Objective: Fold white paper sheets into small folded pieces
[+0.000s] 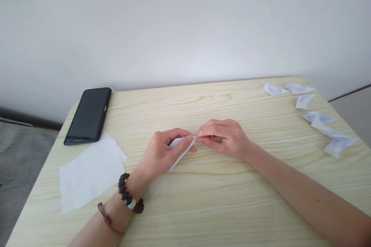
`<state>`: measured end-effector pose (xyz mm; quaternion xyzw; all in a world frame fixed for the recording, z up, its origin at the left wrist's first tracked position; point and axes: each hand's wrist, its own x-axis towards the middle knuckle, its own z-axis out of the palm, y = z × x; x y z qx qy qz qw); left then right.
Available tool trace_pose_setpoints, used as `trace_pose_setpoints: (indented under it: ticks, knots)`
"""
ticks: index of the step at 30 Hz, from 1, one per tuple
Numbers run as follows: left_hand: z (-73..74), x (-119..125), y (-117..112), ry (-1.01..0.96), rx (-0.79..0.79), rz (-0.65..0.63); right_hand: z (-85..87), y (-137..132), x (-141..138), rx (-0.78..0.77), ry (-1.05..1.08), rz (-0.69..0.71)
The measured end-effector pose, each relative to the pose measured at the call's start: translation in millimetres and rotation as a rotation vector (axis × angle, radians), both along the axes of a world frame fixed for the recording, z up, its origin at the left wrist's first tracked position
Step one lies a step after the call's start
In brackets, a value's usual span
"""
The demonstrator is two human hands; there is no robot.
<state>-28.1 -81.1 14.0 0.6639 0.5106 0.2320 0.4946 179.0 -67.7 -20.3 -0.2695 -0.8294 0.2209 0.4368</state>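
A small piece of folded white paper (183, 156) is held between both hands above the middle of the table. My left hand (166, 150) has its thumb on the near side and its fingers behind, partly covering the paper. At the paper's right tip, my right hand (224, 137) pinches with thumb and fingertips. The two hands' fingertips nearly meet there. Flat white sheets (89, 173) lie to the left of my left hand, slightly fanned out.
A dark phone in a case (88, 115) lies at the back left, close to the sheets. Along the right edge of the light wooden table (197, 216) sit several folded paper boats (304, 101). A white wall (185, 27) stands behind the table.
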Motion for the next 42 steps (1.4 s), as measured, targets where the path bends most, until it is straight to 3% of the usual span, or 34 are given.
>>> trace_pose_setpoints:
  ticks: [7,11,13,19,32,38,42]
  knots:
    - [3.7,-1.2,1.0,0.006,-0.087,-0.035,-2.3,-1.6,2.4,0.201,-0.093,-0.016]
    - [3.1,-2.6,2.0,-0.006,-0.127,-0.052,-3.9,-2.6,3.2,0.242,-0.123,-0.006]
    - [1.3,-2.7,2.3,-0.011,-0.095,-0.061,-2.4,-2.8,2.6,0.187,-0.109,-0.001]
    - [-8.0,-1.0,2.5,0.049,0.182,0.002,9.5,-1.9,1.4,-0.201,-0.145,-0.035]
    - [-4.5,3.8,0.9,0.083,0.242,-0.05,5.8,1.0,0.7,-0.147,-0.213,0.049]
    - [-13.6,3.0,-1.1,0.039,0.353,0.019,12.7,0.4,2.9,-0.447,-0.086,-0.017]
    - [-15.6,3.3,-1.8,0.03,0.507,-0.035,14.1,1.3,3.9,-0.619,0.051,-0.088]
